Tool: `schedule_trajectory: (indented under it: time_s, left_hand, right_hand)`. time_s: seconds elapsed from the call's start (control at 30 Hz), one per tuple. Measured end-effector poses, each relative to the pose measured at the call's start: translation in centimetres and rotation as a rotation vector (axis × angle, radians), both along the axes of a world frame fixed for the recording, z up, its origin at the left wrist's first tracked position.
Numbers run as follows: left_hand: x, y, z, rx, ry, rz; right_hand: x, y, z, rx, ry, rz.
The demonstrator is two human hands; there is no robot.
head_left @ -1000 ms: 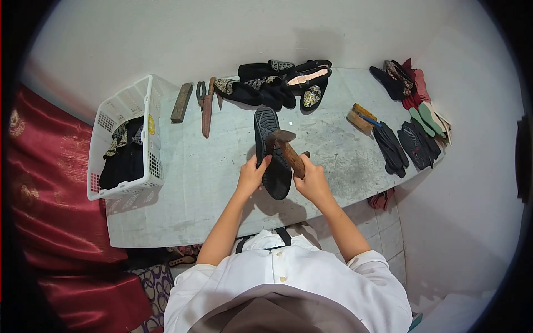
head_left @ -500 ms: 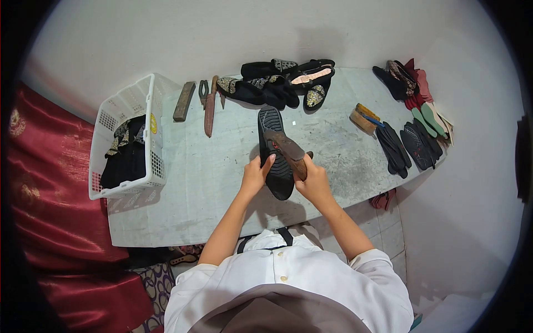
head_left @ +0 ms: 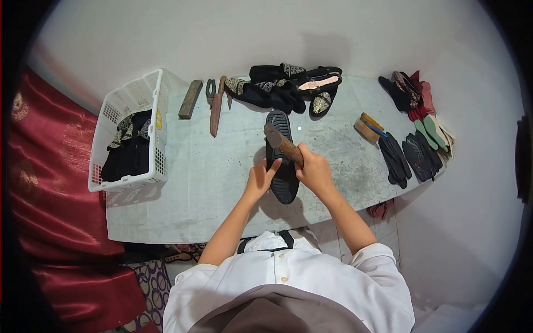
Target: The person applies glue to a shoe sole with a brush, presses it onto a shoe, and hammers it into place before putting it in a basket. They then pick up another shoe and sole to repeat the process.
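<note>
A black shoe is held sole up over the table, its ribbed sole facing me. My left hand is closed on the shoe's left side, with the thumb on the sole. My right hand grips the wooden handle of a hammer. The hammer's head lies over the upper half of the sole; whether it touches is unclear.
A white basket with black shoe parts stands left on the table. Behind lie a grey block, a knife, pliers and black shoes. A brush, soles and green insoles are at right.
The hammer's head has swung up and to the left over the sole, and its handle is now more level. The shoe has shifted slightly right and down with my hands.
</note>
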State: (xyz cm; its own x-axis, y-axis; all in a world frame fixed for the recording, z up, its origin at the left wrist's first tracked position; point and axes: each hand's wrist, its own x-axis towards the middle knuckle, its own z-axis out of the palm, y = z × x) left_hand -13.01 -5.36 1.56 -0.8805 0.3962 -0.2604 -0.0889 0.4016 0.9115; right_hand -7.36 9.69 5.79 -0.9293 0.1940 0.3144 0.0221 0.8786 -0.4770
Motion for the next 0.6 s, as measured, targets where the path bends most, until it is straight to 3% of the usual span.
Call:
schedule_trajectory:
  time_s: [0.13, 0.23, 0.43, 0.53, 0.6]
  left_hand:
    - [0.0, 0.0, -1.0, 0.047, 0.021, 0.000]
    - [-0.1, -0.2, -1.3, 0.019, 0.002, -0.012]
    - [0.0, -0.2, -0.5, 0.079, 0.008, 0.003]
    - [0.2, -0.2, -0.6, 0.051, 0.003, 0.000]
    - [0.0, -0.1, -0.7, 0.065, -0.002, 0.002]
  right_hand:
    - [-0.5, -0.4, -0.6, -0.067, 0.102, 0.016]
    - [-1.3, -0.3, -0.3, 0.025, -0.089, -0.016]
    - [-1.5, -1.1, 1.0, -0.091, 0.106, -0.009]
    - [-2.5, -0.3, 0.3, 0.019, -0.044, -0.059]
    - [-2.6, -0.1, 0.5, -0.030, 0.019, -0.061]
